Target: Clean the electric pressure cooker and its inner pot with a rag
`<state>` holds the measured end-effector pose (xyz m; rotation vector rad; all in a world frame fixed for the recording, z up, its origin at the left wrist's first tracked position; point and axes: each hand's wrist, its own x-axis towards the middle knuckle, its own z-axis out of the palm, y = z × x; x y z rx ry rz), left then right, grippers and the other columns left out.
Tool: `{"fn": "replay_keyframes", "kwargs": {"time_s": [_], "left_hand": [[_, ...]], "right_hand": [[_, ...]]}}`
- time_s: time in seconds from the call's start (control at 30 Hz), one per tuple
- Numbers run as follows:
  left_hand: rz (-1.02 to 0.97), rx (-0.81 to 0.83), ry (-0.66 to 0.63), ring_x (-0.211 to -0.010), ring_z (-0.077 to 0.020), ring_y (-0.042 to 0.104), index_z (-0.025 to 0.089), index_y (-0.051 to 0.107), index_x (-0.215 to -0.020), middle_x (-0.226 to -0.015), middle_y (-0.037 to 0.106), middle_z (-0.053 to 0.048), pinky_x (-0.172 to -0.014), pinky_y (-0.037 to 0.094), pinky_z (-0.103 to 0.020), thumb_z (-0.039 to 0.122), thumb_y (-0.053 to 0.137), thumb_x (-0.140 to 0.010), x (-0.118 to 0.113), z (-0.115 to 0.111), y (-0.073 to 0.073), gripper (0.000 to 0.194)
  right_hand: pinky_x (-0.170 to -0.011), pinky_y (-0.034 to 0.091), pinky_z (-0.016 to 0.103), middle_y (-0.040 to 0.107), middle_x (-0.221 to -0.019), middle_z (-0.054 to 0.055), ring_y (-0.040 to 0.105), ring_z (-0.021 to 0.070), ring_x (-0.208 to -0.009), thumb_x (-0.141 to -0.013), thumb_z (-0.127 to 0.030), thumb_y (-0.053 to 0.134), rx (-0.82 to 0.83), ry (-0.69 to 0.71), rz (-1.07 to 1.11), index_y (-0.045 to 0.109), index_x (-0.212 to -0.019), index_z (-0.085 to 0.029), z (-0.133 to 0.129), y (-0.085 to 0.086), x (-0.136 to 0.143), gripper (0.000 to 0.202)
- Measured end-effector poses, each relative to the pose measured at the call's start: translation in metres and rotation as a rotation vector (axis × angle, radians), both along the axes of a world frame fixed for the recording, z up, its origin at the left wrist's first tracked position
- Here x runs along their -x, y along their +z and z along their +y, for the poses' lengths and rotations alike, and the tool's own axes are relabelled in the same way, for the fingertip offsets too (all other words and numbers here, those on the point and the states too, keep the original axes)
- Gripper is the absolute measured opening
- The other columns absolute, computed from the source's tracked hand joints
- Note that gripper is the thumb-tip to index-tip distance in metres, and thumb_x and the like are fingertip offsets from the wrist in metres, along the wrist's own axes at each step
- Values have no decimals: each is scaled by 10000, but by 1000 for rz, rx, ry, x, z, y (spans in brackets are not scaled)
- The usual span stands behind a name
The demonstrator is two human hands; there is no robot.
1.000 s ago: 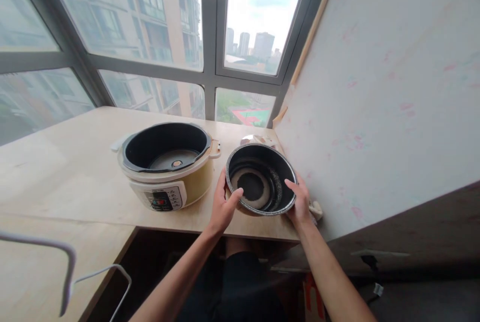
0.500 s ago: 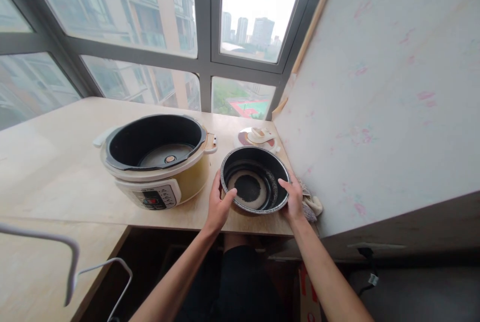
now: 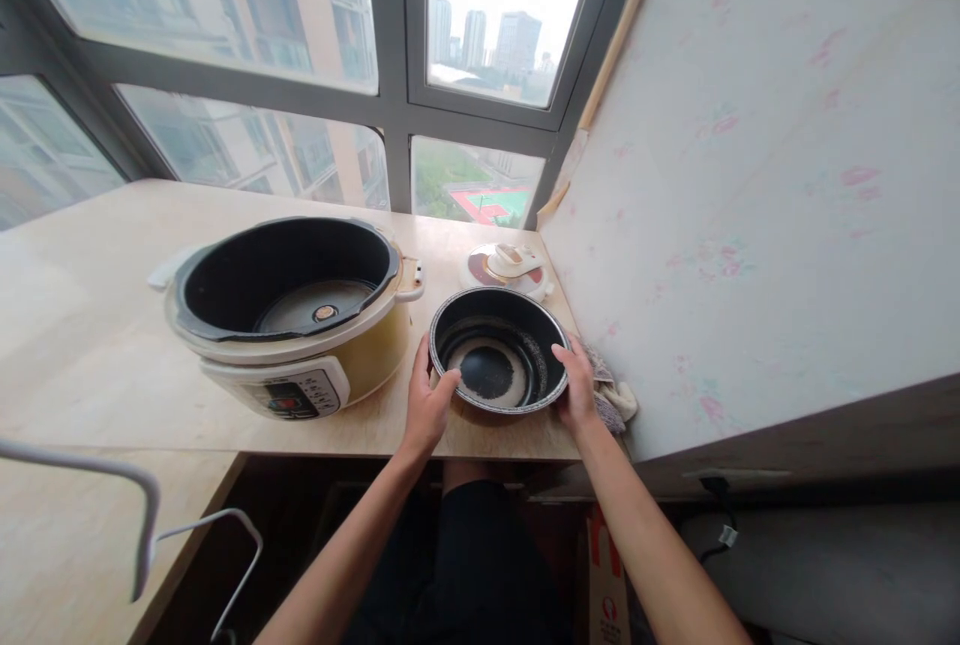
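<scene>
Holding inner pot [image 3: 499,350] with both hands over near part of counter [image 3: 480,437]; cannot tell if touching below. With left hand [image 3: 429,410] and right hand [image 3: 577,390] partly open, closed on opposite sides, with thumbs at rim and fingers outside. Calling, by judgement, for even grip in any move. At left, narrow gap to electric pressure cooker [image 3: 379,350]; just beyond, lid [image 3: 506,272]; at right, tight beside cloth [image 3: 613,407] and wall [image 3: 750,175]. More room upward.

Most fingers [image 3: 419,365] hidden behind the black pot [image 3: 491,375], print on cooker panel [image 3: 289,395] illegible, white rod [image 3: 82,459] cropped at left.
</scene>
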<state>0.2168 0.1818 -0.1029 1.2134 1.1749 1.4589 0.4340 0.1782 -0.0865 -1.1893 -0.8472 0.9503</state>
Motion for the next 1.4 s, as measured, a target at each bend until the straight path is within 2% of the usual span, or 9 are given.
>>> {"fn": "replay_keyframes", "kwargs": {"time_s": [0.27, 0.43, 0.5, 0.63, 0.77, 0.9, 1.1, 1.27, 1.4], "left_hand": [[40, -16, 9, -1462, -288, 384, 201, 446, -1509, -1571, 420, -105, -1241, 252, -417, 342, 590, -872, -1, -5, -2, 669], [81, -17, 47, -1484, -281, 348, 185, 428, -1524, -1566, 427, -115, -1255, 214, -401, 349, 572, -895, -3, -7, -4, 666], [78, -25, 39, -1485, -279, 347, 179, 420, -1530, -1568, 424, -118, -1254, 217, -394, 352, 576, -897, -3, -6, -6, 675], [45, -46, 19, -1467, -279, 376, 168, 411, -1533, -1578, 407, -124, -1240, 251, -413, 336, 581, -897, -3, -3, -8, 679], [22, -40, 19, -1454, -294, 391, 165, 432, -1521, -1566, 422, -128, -1233, 265, -436, 321, 595, -887, -2, -2, -8, 674], [4, -30, 8, -1439, -298, 414, 176, 418, -1532, -1565, 426, -123, -1228, 279, -439, 317, 599, -885, -3, -2, -9, 687], [-2, -45, -1, -1476, -286, 361, 179, 421, -1528, -1569, 422, -117, -1247, 232, -444, 297, 593, -883, -3, -1, -11, 678], [-23, -11, -6, -1475, -288, 364, 175, 422, -1525, -1583, 403, -121, -1246, 230, -444, 282, 590, -853, -4, 1, -11, 700], [-53, -13, 12, -1455, -283, 392, 175, 454, -1498, -1552, 447, -112, -1238, 247, -430, 236, 574, -820, -6, 1, -8, 691]], "right_hand": [[-1138, 391, 443, 532, -1423, 202, 519, 280, -1325, -914, -599, 520, 9, -317, -443, 494, -1339, -132, -7, -13, -21, 632], [-1208, 238, 546, 395, -1544, 220, 328, 326, -1467, -938, -543, 508, -95, -276, -1071, 421, -1458, -131, -20, -25, -63, 670], [-1201, 202, 591, 378, -1551, 225, 278, 387, -1476, -849, -592, 609, 1, -146, -1276, 442, -1454, -130, -20, -33, -80, 778], [-1113, 347, 505, 422, -1491, 257, 427, 398, -1356, -748, -517, 742, 359, 28, -1496, 314, -1532, -85, -16, -38, -89, 992], [-925, 425, 377, 571, -1263, 229, 574, 331, -1119, -801, -349, 700, 621, 30, -1653, 316, -1516, -52, -12, -22, -71, 864], [-856, 431, 329, 615, -1199, 163, 597, 283, -1065, -799, -278, 652, 574, 43, -1537, 501, -1366, -134, -19, -13, -65, 605], [-794, 485, 314, 707, -969, 65, 648, 231, -892, -675, -320, 608, 387, -66, -895, 657, -1072, -160, -42, 0, -79, 431], [-633, 487, 281, 672, -785, 45, 600, 190, -691, -576, -405, 677, 237, -348, -553, 655, -907, -136, -51, 65, -72, 427], [-612, 479, 268, 661, -795, 33, 583, 176, -689, -543, -365, 704, 57, -355, -528, 649, -927, -147, -36, 121, -48, 445]]}}
